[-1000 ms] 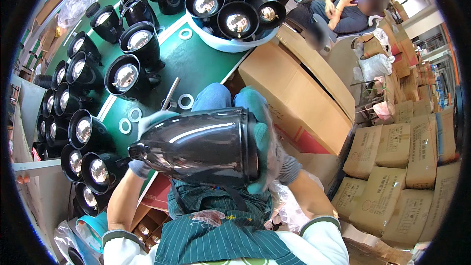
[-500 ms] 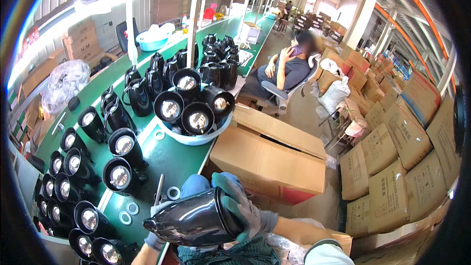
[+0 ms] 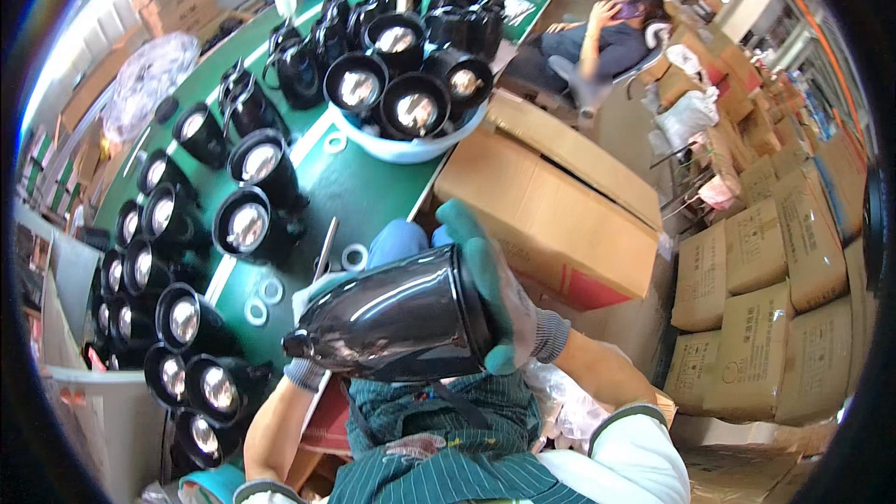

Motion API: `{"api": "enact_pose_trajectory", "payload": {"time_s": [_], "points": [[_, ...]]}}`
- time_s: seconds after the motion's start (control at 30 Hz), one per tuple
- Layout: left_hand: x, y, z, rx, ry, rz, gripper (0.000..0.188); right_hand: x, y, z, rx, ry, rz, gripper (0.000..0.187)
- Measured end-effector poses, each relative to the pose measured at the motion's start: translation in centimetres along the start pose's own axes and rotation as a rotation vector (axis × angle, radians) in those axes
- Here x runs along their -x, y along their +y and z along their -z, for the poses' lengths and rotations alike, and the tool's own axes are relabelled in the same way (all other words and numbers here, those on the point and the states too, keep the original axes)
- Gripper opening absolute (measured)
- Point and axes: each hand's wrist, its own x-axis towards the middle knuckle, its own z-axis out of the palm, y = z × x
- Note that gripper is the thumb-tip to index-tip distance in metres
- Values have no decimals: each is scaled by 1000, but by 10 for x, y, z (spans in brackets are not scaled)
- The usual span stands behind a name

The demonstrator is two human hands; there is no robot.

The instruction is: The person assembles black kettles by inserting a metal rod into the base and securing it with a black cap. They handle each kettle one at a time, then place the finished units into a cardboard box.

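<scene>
A glossy black vacuum jug (image 3: 397, 322) lies on its side above my lap, its narrow spout end to the left. My left hand (image 3: 315, 297), in a pale glove, grips it near the spout, with most of its fingers hidden behind the jug. Across the wide end, my right hand (image 3: 490, 294) presses its green-coated glove against the rim, thumb low and fingers reaching up. On the green bench just beyond lie a thin metal rod (image 3: 327, 247) and several pale rings (image 3: 355, 257).
Several black jugs with mirrored insides (image 3: 247, 229) stand along the bench at left. A light blue basin (image 3: 406, 147) holds more of them. To its right is a large cardboard box (image 3: 551, 210). A seated person (image 3: 597, 42) holds a phone; stacked cartons (image 3: 756, 345) line the right.
The view has tilted downward, so bench and jug sit higher in the picture. My right hand's fingers now lie flatter along the jug's wide end. Both hands keep hold of it.
</scene>
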Motion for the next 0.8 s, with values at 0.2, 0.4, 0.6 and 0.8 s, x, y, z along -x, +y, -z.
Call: {"api": "enact_pose_trajectory", "payload": {"time_s": [0.2,0.4,0.6,0.8], "points": [[20,-9,6,123,74,236,25,4,-12,-5,78,89,69,106],[-7,92,-28,-810,-89,-430,35,62,0,-43,-1009,604,-623,71],[-27,126,-58,-1129,-338,-709,52,92,39,-49,-1115,888,-1048,52],[-43,144,-102,-846,-531,-455,74,124,63,-6,-1067,589,-633,49]]}}
